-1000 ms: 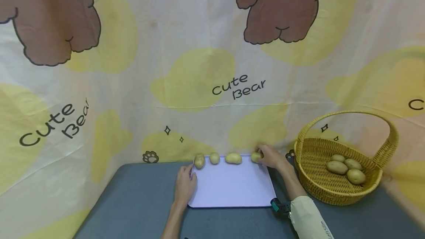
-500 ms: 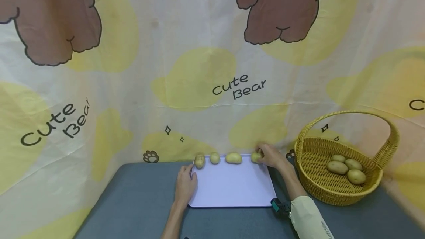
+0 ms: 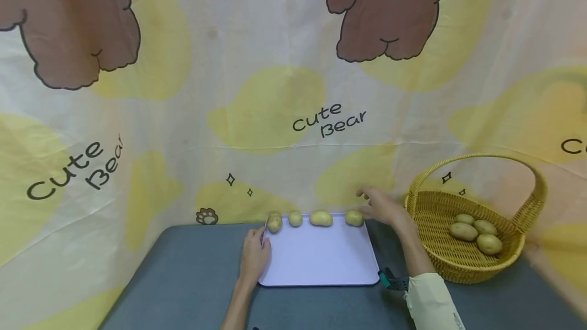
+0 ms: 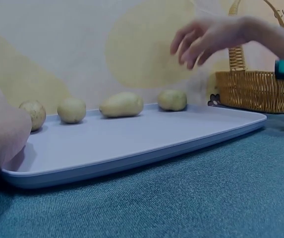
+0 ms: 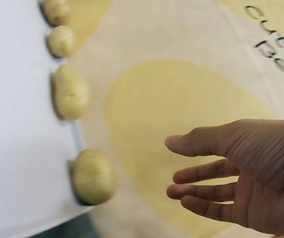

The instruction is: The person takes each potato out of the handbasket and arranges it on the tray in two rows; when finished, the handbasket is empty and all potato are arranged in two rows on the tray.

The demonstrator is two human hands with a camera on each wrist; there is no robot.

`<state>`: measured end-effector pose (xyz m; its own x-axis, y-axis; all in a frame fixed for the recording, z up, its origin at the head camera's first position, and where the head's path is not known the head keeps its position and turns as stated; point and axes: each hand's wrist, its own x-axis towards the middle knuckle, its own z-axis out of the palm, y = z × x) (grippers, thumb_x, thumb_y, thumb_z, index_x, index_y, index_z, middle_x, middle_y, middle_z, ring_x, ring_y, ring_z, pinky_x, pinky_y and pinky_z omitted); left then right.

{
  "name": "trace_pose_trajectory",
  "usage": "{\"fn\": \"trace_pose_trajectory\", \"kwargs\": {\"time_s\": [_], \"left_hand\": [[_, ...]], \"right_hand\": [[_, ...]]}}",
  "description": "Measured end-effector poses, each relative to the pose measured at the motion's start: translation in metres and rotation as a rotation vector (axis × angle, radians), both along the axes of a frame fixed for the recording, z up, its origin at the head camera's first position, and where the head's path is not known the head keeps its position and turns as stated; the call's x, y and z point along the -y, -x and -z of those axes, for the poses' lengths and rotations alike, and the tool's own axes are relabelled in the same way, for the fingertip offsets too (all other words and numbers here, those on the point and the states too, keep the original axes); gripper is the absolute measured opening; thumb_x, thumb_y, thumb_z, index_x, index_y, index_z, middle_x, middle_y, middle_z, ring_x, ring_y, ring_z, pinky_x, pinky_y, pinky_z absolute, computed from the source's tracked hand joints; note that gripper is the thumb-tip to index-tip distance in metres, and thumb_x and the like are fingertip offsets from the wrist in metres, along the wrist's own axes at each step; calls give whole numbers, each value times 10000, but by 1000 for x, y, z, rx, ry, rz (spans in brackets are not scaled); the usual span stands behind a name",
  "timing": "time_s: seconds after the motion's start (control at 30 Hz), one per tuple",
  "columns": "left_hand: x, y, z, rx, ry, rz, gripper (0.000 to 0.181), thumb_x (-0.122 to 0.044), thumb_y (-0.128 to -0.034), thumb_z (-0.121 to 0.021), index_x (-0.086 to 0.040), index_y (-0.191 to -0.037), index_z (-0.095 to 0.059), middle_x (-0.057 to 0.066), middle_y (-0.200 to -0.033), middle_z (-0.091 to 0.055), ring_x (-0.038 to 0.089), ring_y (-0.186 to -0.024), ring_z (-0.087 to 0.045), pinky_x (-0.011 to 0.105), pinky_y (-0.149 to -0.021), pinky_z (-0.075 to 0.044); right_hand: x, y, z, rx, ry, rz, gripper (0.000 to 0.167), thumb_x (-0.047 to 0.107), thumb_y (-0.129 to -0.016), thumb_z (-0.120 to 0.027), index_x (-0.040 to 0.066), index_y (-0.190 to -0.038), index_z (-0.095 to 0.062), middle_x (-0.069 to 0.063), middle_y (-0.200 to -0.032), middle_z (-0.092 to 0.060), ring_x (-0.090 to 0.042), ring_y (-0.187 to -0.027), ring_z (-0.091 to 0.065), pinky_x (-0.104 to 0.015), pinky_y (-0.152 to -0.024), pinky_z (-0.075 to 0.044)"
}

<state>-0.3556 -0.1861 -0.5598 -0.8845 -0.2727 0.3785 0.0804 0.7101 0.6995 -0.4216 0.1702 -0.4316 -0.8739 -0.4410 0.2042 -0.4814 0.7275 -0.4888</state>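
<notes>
A white tray (image 3: 321, 261) lies on the table with a row of several potatoes along its far edge. My left hand (image 3: 255, 254) grips the tray's left edge near the leftmost potato (image 3: 274, 222); its fingertips are partly hidden. Above and right of the rightmost potato (image 3: 354, 218), my right hand (image 3: 384, 207) hovers, holding nothing. Its loosely bent fingers are apart from that potato in the right wrist view. Between the end potatoes sit a small round one (image 3: 295, 218) and a longer one (image 4: 122, 104).
A yellow wicker basket (image 3: 463, 269) with a tall handle stands to the right, several potatoes (image 3: 463, 231) inside. Behind the table hangs a printed cloth (image 3: 275, 111). Another arm (image 3: 557, 279) shows at the far right. The table (image 3: 192, 279) has a grey-blue cover.
My right hand has let go of the rightmost potato and moved up and to the right. That potato stays at the tray's far right corner. The left hand keeps its place.
</notes>
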Motion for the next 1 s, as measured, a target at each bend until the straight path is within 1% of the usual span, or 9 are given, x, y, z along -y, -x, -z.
{"fn": "trace_pose_trajectory", "kwargs": {"time_s": [0.2,0.37,0.43,0.53,0.67,0.8,0.87,0.9,1.0], "left_hand": [[2,2,1,-16,-1,-3,347,-31,-968,-616,85,-1290,-676,221,-1100,-661,331,-990,-650,522,-893,-564],[3,3,-1,-23,4,5,330,-34,-1001,-577,78,-1295,-678,218,-1096,-667,316,-974,-658,506,-876,-572],[2,2,-2,-26,1,5,320,-29,-1004,-578,74,-1287,-685,210,-1080,-672,300,-954,-659,489,-859,-575],[2,2,-3,-34,-16,5,304,-6,-990,-590,75,-1262,-698,202,-1047,-677,288,-927,-663,476,-835,-584],[2,2,-4,-16,-47,0,311,-17,-990,-590,67,-1270,-697,199,-1061,-681,298,-959,-678,480,-871,-597],[4,2,-3,-10,-44,2,316,-28,-998,-584,75,-1278,-688,212,-1088,-682,316,-980,-686,493,-891,-597],[5,2,-2,-12,-39,5,315,-32,-1000,-584,79,-1277,-687,218,-1099,-682,319,-979,-686,498,-887,-596],[6,2,-1,-12,-38,6,315,-36,-1003,-583,79,-1277,-686,219,-1102,-682,319,-978,-686,498,-885,-596],[6,2,-1,-12,-36,10,318,-41,-1006,-583,81,-1282,-683,220,-1113,-681,314,-978,-684,497,-878,-595]], "right_hand": [[-14,-27,-37,-15,98,-19,383,125,-1004,-667,-48,-1338,-598,-292,-1298,-651,-407,-1104,-678,-529,-900,-606],[-34,-56,-69,-73,144,-16,393,151,-1020,-660,-34,-1360,-597,-248,-1257,-691,-396,-1101,-695,-515,-886,-616],[-45,-67,-78,-122,147,-3,384,159,-1022,-663,-27,-1354,-606,-230,-1225,-716,-384,-1081,-708,-477,-876,-621],[-63,-81,-87,-221,153,39,337,172,-1018,-673,-4,-1305,-645,-194,-1155,-749,-291,-1017,-732,-313,-835,-612],[-88,-94,-89,-336,185,102,219,156,-1014,-675,26,-1188,-707,-148,-1066,-763,3,-913,-662,-120,-761,-507],[-111,-100,-85,-356,177,189,155,187,-1028,-657,76,-1107,-731,-124,-1030,-763,182,-857,-515,-129,-701,-467],[-122,-99,-80,-342,159,223,164,202,-1036,-644,76,-1101,-726,-140,-1040,-760,209,-859,-484,-135,-692,-458],[-128,-99,-78,-322,153,239,180,208,-1039,-638,66,-1117,-718,-163,-1059,-756,180,-878,-506,-136,-691,-458],[-146,-92,-68,-270,118,273,245,219,-1048,-617,10,-1152,-691,-234,-1094,-737,-57,-933,-660,-142,-697,-449]]}}
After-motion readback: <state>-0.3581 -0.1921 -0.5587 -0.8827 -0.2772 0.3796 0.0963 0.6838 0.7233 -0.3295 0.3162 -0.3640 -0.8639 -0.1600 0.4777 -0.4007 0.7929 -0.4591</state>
